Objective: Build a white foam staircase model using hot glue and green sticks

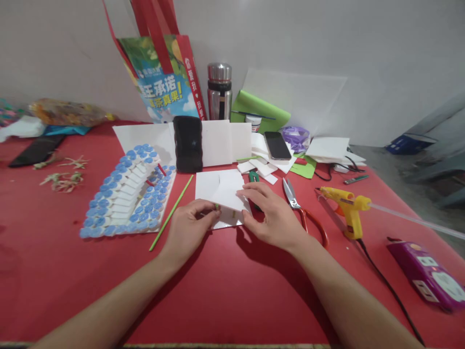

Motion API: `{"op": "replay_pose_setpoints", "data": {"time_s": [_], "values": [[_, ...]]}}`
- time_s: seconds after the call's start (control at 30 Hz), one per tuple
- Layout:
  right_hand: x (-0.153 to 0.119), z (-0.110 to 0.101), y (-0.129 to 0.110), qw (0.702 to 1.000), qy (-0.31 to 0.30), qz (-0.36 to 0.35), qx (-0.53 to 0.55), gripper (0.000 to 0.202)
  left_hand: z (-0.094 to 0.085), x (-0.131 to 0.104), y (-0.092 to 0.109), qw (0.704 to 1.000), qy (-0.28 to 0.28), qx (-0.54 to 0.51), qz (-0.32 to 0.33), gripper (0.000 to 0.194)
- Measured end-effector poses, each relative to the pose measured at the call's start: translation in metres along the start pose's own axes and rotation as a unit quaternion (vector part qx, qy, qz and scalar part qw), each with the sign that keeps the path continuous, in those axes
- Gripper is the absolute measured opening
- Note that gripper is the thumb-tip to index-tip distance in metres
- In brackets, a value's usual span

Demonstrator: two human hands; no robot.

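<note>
A small white board model (206,186) sits on the red table in front of me, with a tilted white panel (228,192) raised over its base. A short yellowish-green post (234,214) stands under that panel. My left hand (192,225) is closed in a pinch on a small green stick piece (217,207) at the panel's front left. On the other side, my right hand (271,213) has its thumb and fingers on the panel's right edge. A green-handled cutter (254,177) lies partly hidden behind the right hand.
Left of the model are a long green stick (170,214) and a blue-and-white board model with steps (123,194). To the right lie red-handled scissors (303,208), a yellow glue gun (347,208) and a purple power strip (426,274). A steel flask (219,92) stands behind.
</note>
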State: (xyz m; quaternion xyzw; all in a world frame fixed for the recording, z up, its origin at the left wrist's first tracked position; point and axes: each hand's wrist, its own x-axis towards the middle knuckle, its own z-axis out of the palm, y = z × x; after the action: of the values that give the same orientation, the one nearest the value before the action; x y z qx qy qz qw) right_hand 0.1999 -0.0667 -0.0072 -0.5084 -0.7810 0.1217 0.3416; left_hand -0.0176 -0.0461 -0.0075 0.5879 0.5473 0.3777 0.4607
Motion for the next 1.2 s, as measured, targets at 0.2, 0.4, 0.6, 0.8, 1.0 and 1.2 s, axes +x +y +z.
{"op": "replay_pose_setpoints", "data": {"time_s": [0.2,0.4,0.6,0.8,1.0,1.2], "values": [[0.000,-0.002,-0.004,1.000,-0.004,-0.008,0.001,0.034,-0.006,0.000,-0.006,0.998,0.025,0.032,0.048,0.013],[-0.001,0.002,-0.004,1.000,0.012,0.000,-0.010,0.034,-0.006,-0.001,-0.006,0.999,0.031,0.006,0.030,0.012],[0.000,0.005,-0.002,0.999,0.023,-0.018,-0.023,0.030,-0.005,0.000,-0.012,0.999,0.015,-0.038,0.016,0.015],[-0.001,0.011,0.000,0.997,0.047,-0.047,-0.036,0.032,-0.006,0.001,-0.018,0.997,0.012,-0.073,-0.002,0.019],[-0.001,0.015,0.001,0.995,0.059,-0.059,-0.050,0.029,-0.006,0.001,-0.019,0.997,0.015,-0.069,0.016,0.017],[0.000,0.014,0.001,0.995,0.057,-0.063,-0.052,0.029,-0.005,0.001,-0.015,0.998,0.008,-0.067,0.009,0.019]]}}
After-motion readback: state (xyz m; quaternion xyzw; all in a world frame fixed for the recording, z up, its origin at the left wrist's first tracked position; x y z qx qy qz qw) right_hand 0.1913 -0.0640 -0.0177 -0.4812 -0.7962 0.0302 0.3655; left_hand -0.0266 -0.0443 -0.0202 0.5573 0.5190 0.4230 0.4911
